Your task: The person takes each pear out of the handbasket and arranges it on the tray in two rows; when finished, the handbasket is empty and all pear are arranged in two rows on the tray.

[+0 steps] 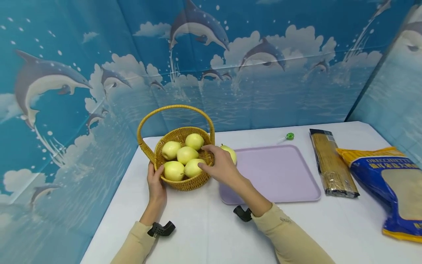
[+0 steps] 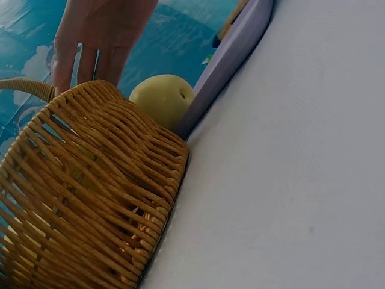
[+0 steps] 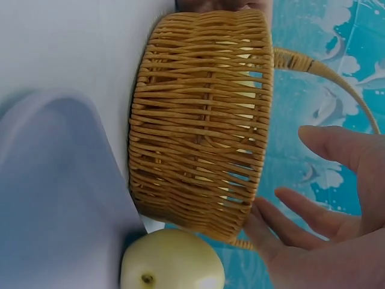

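Observation:
A round wicker basket (image 1: 188, 185) with a tall arched handle stands on the white table, holding several pale yellow-green fruits (image 1: 187, 155) that look like apples or pears. My left hand (image 1: 156, 189) grips its left side, thumb over the rim. Above the right rim is my right hand (image 1: 221, 165), thumb and fingers spread, with nothing held; its thumb is close to the nearest fruit (image 1: 194, 168). In the right wrist view some fingertips reach the basket rim (image 3: 260, 150). One more fruit (image 1: 229, 154) sits outside, between the basket and the tray, partly hidden by the right hand.
A lilac tray (image 1: 273, 176) lies right of the basket. Behind it is a green-wrapped lollipop (image 1: 289, 136). Farther right are a pack of spaghetti (image 1: 333, 163) and a blue-and-yellow pasta bag (image 1: 389, 190). A dolphin-print curtain (image 1: 230, 91) borders the table at the back and sides.

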`<control>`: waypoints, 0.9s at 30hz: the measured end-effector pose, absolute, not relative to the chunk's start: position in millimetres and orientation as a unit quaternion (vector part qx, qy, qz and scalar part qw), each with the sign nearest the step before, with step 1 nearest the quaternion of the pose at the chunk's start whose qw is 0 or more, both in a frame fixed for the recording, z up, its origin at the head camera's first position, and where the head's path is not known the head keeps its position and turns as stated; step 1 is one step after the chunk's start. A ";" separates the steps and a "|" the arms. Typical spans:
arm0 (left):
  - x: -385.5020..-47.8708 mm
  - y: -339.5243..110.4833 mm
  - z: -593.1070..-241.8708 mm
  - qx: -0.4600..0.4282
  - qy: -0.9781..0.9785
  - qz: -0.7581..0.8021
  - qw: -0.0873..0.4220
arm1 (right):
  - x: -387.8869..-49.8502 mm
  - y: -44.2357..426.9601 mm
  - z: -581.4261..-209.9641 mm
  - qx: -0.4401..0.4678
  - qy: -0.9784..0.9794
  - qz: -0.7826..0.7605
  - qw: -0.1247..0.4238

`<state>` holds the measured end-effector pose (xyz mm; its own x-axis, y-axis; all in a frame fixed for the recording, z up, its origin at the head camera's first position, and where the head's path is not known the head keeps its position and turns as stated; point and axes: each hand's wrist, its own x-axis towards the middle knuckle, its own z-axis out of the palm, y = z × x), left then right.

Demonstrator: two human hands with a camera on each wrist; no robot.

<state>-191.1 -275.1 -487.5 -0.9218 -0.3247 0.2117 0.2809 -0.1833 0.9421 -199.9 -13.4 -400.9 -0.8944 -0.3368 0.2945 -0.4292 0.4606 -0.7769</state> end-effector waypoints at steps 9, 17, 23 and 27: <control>-190.6 -273.8 -488.1 0.014 -0.616 -0.763 0.195 | -220.4 -31.5 -401.8 0.239 -0.846 0.477 0.019; -189.9 -272.6 -488.5 0.023 -0.615 -0.765 0.192 | -225.5 -48.7 -403.1 0.272 -0.846 0.458 0.005; -192.1 -273.0 -487.1 0.017 -0.616 -0.763 0.195 | -230.7 -49.1 -396.0 0.288 -0.860 0.421 -0.016; -192.2 -274.0 -488.2 0.026 -0.616 -0.762 0.196 | -237.5 -45.4 -388.3 0.298 -0.875 0.376 -0.066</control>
<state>-192.2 -274.0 -488.2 -0.9221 -0.3303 0.2016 0.2665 -0.1641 0.9498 -237.5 -45.4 -388.3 -0.8138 -0.5709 0.1086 -0.4719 0.5400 -0.6970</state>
